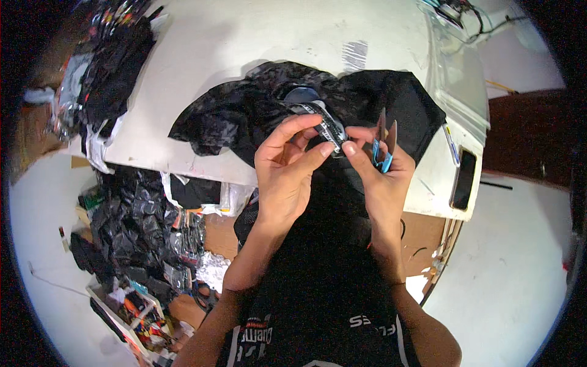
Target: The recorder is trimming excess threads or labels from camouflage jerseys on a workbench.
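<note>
A black garment (214, 113) with a faint grey pattern lies bunched on the white table, a plain black part of it spread to the right. Its neck opening shows a grey-blue inner patch (301, 95) and a black band with white marks (331, 129). My left hand (283, 177) pinches that band between thumb and fingers. From the other side my right hand (386, 183) pinches the band's end with thumb and forefinger. Small scissors (383, 156) with light blue handles rest in the same right hand, blades pointing away from me.
A black phone (464, 178) and a pen (452, 147) lie at the table's right edge. Dark clothes (116, 73) are heaped at the far left. Below the table's left side are black plastic-wrapped packages (137, 214) and a box (131, 324) of odds and ends.
</note>
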Tool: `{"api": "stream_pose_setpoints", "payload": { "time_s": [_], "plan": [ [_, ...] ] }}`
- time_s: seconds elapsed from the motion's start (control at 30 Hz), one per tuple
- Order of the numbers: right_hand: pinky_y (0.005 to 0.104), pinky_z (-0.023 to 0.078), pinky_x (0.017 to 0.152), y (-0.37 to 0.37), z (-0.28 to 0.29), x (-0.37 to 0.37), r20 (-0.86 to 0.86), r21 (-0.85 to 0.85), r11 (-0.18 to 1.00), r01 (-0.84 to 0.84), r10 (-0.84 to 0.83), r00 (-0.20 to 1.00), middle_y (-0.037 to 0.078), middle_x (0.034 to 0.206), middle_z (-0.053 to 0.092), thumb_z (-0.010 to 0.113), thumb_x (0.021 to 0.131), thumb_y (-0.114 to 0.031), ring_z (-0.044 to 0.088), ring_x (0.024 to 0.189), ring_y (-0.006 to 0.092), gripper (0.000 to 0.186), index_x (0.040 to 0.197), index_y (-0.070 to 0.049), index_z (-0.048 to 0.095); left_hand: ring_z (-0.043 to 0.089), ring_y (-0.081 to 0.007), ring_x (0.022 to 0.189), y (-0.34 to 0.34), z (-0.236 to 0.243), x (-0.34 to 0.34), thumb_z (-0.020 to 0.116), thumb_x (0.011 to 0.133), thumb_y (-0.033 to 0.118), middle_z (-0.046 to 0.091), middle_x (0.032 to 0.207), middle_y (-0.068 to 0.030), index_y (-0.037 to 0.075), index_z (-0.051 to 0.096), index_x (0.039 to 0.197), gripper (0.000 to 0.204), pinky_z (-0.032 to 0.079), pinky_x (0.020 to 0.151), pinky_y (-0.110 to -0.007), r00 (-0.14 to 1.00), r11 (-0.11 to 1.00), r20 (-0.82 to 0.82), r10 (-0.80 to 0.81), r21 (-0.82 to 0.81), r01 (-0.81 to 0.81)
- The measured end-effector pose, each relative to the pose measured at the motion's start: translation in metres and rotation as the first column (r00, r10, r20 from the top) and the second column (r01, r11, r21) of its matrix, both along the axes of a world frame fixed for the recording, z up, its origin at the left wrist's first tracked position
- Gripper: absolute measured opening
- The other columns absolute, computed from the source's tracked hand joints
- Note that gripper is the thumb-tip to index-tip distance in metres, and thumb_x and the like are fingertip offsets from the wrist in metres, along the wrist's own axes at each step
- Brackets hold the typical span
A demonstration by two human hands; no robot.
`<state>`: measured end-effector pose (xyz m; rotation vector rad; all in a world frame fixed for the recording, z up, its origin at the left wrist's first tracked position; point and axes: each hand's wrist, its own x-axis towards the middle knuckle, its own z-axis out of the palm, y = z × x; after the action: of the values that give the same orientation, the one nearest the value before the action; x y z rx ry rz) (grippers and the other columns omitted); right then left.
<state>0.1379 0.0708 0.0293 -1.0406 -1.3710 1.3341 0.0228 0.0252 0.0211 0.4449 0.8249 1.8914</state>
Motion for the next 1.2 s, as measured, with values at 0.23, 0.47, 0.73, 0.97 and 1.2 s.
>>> {"api": "stream_pose_setpoints", "payload": {
  "time_s": [0.23, 0.47, 0.73, 0.97, 1.2],
  "plan": [
    [0.0173, 0.036, 0.058, -0.005, 0.001, -0.001, -0.029, 0.146, 0.987, 0.065, -0.062, 0.998, 0.002, 0.077, 0.057, 0.065, 0.076, 0.001, 0.047, 0.064, 0.0056, 0.005, 0.08, 0.001, 0.062, 0.051, -0.0118, 0.093, 0.001, -0.006, 0.003, 0.063, 0.068, -0.016, 0.054, 0.101, -0.0064, -0.003, 0.059, 0.101, 0.036, 0.044, 0.083, -0.023, 0.991, 0.999, -0.127, -0.032, 0.003, 0.033],
    [0.0175, 0.037, 0.059, -0.005, 0.002, 0.005, -0.068, 0.042, 0.996, 0.078, -0.075, 0.995, 0.001, 0.076, 0.055, 0.062, 0.079, -0.001, 0.046, 0.065, 0.005, 0.004, 0.081, 0.001, 0.059, 0.051, -0.0111, 0.091, 0.004, -0.002, 0.005, 0.063, 0.068, -0.017, 0.052, 0.099, -0.006, -0.003, 0.058, 0.102, 0.037, 0.046, 0.08, -0.021, 0.984, 0.999, -0.178, -0.025, -0.04, 0.018],
    [0.0175, 0.038, 0.06, -0.005, 0.007, 0.01, 0.005, -0.013, 0.998, 0.064, -0.064, 0.998, 0.001, 0.078, 0.056, 0.065, 0.076, -0.001, 0.048, 0.067, 0.0054, 0.007, 0.083, 0.0, 0.061, 0.051, -0.0113, 0.092, 0.004, -0.001, 0.004, 0.063, 0.067, -0.016, 0.054, 0.099, -0.0059, -0.002, 0.059, 0.102, 0.038, 0.043, 0.082, -0.022, 0.99, 0.999, -0.143, -0.013, -0.051, 0.006],
    [0.0184, 0.038, 0.058, -0.002, -0.004, 0.001, -0.03, 0.137, 0.989, 0.046, -0.042, 0.999, 0.004, 0.077, 0.057, 0.067, 0.074, -0.001, 0.05, 0.067, 0.0069, 0.009, 0.081, 0.002, 0.062, 0.051, -0.0116, 0.093, 0.003, -0.005, 0.003, 0.063, 0.067, -0.016, 0.054, 0.099, -0.0057, -0.002, 0.059, 0.103, 0.038, 0.043, 0.082, -0.023, 0.988, 0.999, -0.148, -0.042, -0.031, 0.038],
    [0.0187, 0.038, 0.059, -0.008, 0.003, -0.002, 0.02, 0.197, 0.978, 0.074, -0.08, 0.997, 0.004, 0.077, 0.057, 0.065, 0.075, 0.001, 0.05, 0.066, 0.0075, 0.007, 0.08, 0.002, 0.061, 0.053, -0.013, 0.094, 0.006, -0.003, 0.002, 0.061, 0.07, -0.016, 0.051, 0.101, -0.0064, -0.004, 0.057, 0.103, 0.035, 0.049, 0.079, -0.023, 0.959, 0.999, -0.283, 0.011, 0.044, 0.001]
  ]
}}
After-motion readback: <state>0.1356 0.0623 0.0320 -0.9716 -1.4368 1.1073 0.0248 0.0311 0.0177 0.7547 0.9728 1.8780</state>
